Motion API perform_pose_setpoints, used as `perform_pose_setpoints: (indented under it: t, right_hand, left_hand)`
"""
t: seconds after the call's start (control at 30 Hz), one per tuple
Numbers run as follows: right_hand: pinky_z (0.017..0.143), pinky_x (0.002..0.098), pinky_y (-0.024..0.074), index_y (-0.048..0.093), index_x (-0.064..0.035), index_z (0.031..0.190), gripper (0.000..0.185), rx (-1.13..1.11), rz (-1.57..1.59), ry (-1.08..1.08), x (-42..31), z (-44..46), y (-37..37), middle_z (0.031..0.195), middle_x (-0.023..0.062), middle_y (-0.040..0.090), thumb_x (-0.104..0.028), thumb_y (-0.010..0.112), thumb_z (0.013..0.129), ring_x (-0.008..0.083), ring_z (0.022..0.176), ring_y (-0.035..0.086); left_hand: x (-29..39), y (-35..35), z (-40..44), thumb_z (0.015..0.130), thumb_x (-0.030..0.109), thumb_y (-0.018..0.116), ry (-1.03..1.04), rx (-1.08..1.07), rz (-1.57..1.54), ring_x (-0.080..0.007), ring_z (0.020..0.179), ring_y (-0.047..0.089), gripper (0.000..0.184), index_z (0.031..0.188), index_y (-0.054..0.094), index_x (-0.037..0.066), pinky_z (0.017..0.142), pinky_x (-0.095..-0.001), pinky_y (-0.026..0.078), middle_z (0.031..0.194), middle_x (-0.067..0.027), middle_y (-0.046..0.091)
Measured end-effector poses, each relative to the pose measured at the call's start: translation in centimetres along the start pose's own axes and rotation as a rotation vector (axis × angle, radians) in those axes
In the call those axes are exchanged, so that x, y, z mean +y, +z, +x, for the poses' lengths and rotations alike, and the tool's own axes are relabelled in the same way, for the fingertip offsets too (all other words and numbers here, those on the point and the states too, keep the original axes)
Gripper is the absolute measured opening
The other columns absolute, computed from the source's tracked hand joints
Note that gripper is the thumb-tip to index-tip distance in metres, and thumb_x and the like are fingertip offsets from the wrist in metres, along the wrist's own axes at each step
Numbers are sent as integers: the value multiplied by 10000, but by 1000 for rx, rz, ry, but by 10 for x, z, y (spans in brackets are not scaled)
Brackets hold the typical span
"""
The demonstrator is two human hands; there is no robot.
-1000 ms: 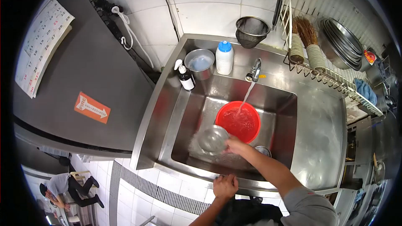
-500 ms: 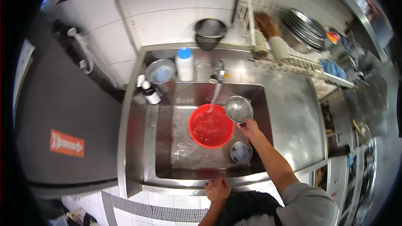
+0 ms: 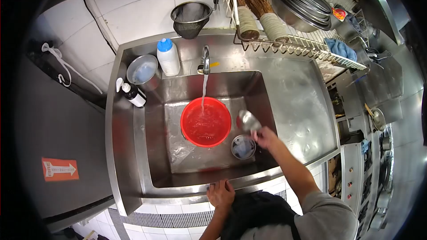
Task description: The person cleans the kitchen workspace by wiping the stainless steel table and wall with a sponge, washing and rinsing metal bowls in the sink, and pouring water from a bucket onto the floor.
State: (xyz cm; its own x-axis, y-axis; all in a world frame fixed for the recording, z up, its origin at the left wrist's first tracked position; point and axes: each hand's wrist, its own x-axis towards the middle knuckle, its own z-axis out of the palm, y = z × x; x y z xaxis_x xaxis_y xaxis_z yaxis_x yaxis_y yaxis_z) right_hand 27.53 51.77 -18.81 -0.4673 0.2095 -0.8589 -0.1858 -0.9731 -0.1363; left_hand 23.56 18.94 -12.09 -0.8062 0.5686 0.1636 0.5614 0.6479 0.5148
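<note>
While the right hand [image 3: 267,138] grips a bowl [image 3: 249,122] near the right edge of the sink [image 3: 178,192], the left hand [image 3: 221,195] rests, fingers loosely open, on the front edge.

a small metal bowl [image 3: 249,121] hangs tilted, blurred, above the sink [image 3: 191,168], beside a round red basin [image 3: 206,145] of water [image 3: 201,126].

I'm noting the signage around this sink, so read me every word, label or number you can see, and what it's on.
"FIRE": orange arrow sticker on the dark panel; its arrow's smaller lettering is too blurred.
Pump bottle label: any print too small.
Red-and-yellow item, upper right: likewise unreadable.
</note>
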Motion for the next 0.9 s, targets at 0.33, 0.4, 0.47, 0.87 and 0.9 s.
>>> perform_pose_setpoints:
  t: [0.33,0.4,0.47,0.87,0.9]
  right_hand:
    - [609,360,594,382,-20,1315,504,-66,-1199,-562,35,2,167,1374,298,316,2,494,825,324,894,661]
    - [638,418,594,373,-54,1334,527,29,-1480,-612,87,5,164,1382,292,329,-16,502,824,359,901,663]
    - [722,500,567,310,-147,1400,616,356,-2136,-1023,123,67,135,1393,303,322,-65,516,826,425,885,653]
    - [583,391,541,366,-148,1384,620,-195,-1287,-240,59,128,86,1043,111,596,-96,594,810,196,873,620]
    - [548,360,517,373,-151,1379,608,-215,-1378,-235,47,99,98,1030,92,585,-107,602,818,161,828,601]
  left_hand:
    - [-2,1,0,747,194,660,-28,-61,28,-259,722,603,84,822,639,165,607,-420,438,761,-33,644]
    - [-5,4,-2,756,204,656,-12,-33,36,-254,726,605,80,823,642,164,601,-416,437,749,-28,643]
    - [-7,10,0,762,208,654,3,-19,41,-251,726,605,84,833,645,164,603,-414,436,754,-27,644]
    - [-11,6,-4,783,228,629,-25,-58,44,-214,810,576,253,1032,648,184,655,-381,432,888,-4,611]
    - [-12,6,-3,783,228,629,-31,-55,46,-214,810,576,253,1032,648,184,655,-381,432,888,-4,611]
